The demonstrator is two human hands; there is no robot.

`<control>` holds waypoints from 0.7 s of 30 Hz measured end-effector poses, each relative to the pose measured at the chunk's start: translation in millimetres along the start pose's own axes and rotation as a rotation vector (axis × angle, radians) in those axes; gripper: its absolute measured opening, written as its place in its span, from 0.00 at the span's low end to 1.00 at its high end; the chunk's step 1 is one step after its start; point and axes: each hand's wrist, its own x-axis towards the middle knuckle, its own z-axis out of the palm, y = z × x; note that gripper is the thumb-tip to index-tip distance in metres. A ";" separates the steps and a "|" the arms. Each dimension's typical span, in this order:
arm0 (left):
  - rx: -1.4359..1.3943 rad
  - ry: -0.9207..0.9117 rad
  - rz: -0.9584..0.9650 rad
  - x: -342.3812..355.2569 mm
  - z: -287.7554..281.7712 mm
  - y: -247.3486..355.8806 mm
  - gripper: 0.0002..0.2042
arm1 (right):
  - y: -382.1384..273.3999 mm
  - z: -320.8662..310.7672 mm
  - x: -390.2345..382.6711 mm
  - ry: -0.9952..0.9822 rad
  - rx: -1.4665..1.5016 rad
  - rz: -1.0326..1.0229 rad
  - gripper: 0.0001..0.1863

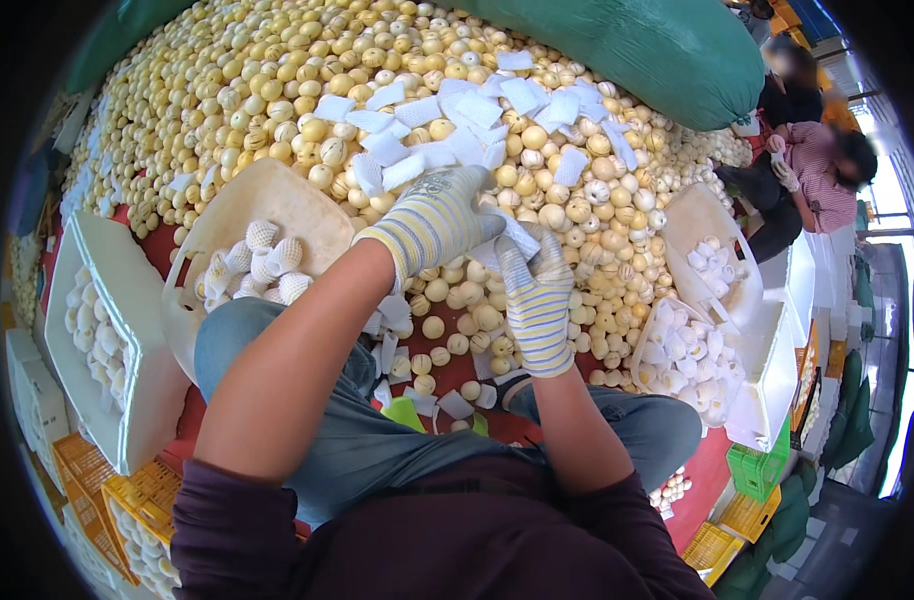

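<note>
A white foam sleeve [518,236] slants down rightward between two gloved hands, its upper end at the left hand [439,215], whose grip cannot be told, its lower end pinched by the right hand [537,295]; wrapped fruit fills a pale tub [302,200] and foam box [155,350] at left

A red floor covering [705,485] carries a broad heap of pale-yellow fruit [267,100], spreading beneath and beyond the left hand [435,222] and right hand [537,300]. A whitish tub [307,195] stands left of the former, a second tub [687,213] well right of the latter.
</note>
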 end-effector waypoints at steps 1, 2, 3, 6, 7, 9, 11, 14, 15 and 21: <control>-0.010 0.006 0.006 -1.9 0.5 2.4 0.24 | 4.0 0.3 0.0 0.008 -0.031 -0.042 0.15; -0.111 0.084 -0.019 -6.5 8.8 -3.2 0.25 | 7.2 0.3 -1.6 0.033 0.029 -0.034 0.15; -0.127 0.069 -0.035 -10.2 5.8 3.9 0.26 | 6.9 2.5 -4.4 0.038 0.096 -0.016 0.15; -0.290 0.042 -0.028 -6.1 12.3 -7.5 0.26 | -1.7 0.4 -2.5 0.093 0.246 0.162 0.22; -0.359 0.030 -0.013 -5.2 12.6 -5.6 0.26 | 1.0 -2.9 0.2 0.098 0.310 0.187 0.24; -0.494 -0.005 0.009 -5.8 10.9 0.8 0.26 | 11.3 -8.8 5.8 0.066 0.327 0.160 0.28; -0.630 -0.058 0.021 -10.8 5.2 10.9 0.26 | 17.5 -11.7 8.1 0.032 0.364 0.095 0.28; -0.879 -0.284 0.028 -15.2 -2.7 14.5 0.26 | 23.8 -10.5 7.0 0.045 0.208 0.051 0.31; -0.948 -0.366 0.020 -15.7 -3.9 13.7 0.26 | 23.2 -8.5 8.8 0.068 0.105 0.059 0.31; -0.702 -0.277 -0.102 -12.4 7.5 2.2 0.15 | 42.8 -26.2 41.3 -0.088 0.205 0.285 0.31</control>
